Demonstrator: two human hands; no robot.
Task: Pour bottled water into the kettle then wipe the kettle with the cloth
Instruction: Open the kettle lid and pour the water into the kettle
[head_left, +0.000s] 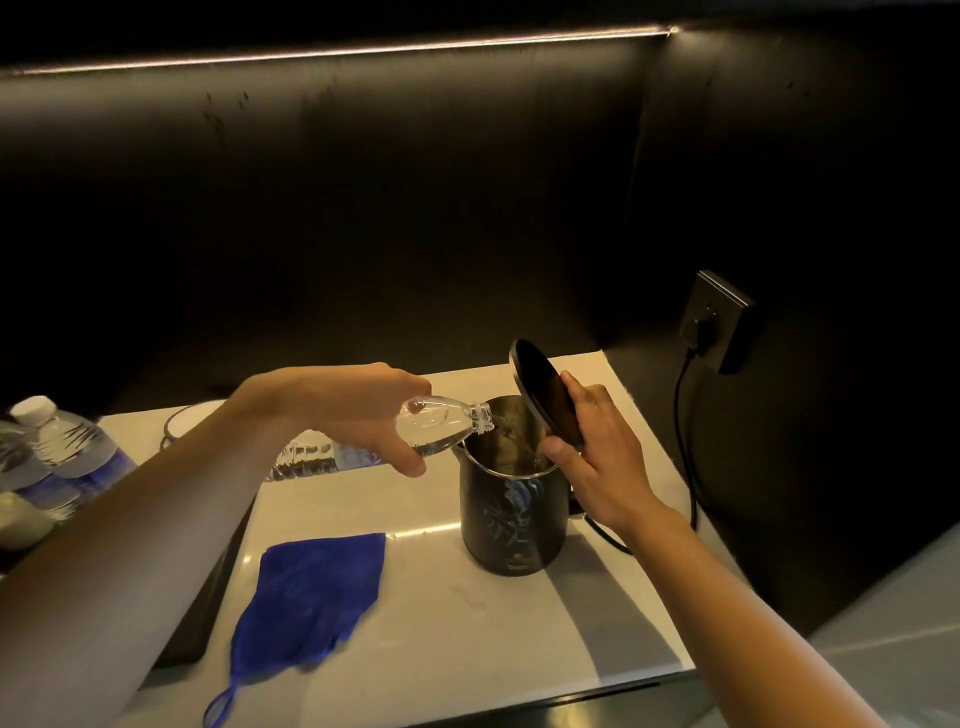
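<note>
A dark kettle (511, 525) stands on the white counter (467, 639), its top open. My right hand (597, 462) grips the black round lid (545, 392) and holds it tipped up over the kettle's far rim. My left hand (358, 410) holds a clear water bottle (441, 428) tilted sideways, its uncapped mouth over the kettle opening. A blue cloth (311, 592) lies flat on the counter, left of the kettle and near the front.
Two more capped water bottles (62, 452) stand at the far left on a dark tray (208, 613). A glass rim (179, 423) shows behind my left arm. A black cord (683, 441) runs from the wall socket (714, 322) down behind the kettle. Dark walls enclose the back and right.
</note>
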